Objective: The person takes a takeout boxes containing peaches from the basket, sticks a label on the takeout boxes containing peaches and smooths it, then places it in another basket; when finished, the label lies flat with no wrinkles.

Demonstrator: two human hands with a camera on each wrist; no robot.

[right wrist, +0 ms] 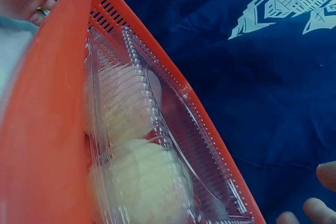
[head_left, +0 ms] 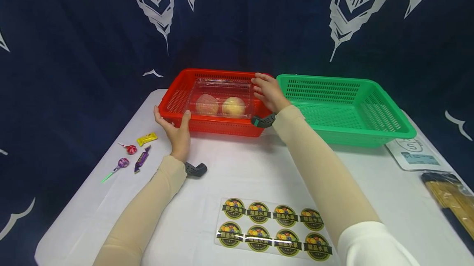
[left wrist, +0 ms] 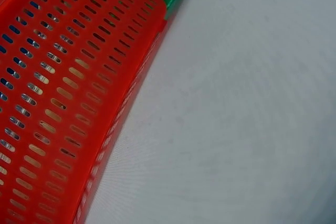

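Note:
At the near left corner of the red basket [head_left: 207, 126], my left hand [head_left: 177, 134] grips it, thumb on the rim and fingers along the outside. My right hand [head_left: 270, 93] is held over the basket's right end, fingers spread and holding nothing. Inside the basket lies a clear plastic box [head_left: 222, 87] with a lid. Two round, pale yellow-pink fruits [right wrist: 139, 182] show through it, side by side. In the right wrist view, my right fingertips appear beyond the basket's far rim. The left wrist view shows mainly the slotted red side wall.
A green basket [head_left: 370, 134] stands to the right. Wrapped sweets and lollipops [head_left: 123, 162] lie at the left. A sheet of round stickers [head_left: 272, 220] lies in front. At the right edge are a white packet [head_left: 411, 150] and a wooden board [head_left: 448, 196].

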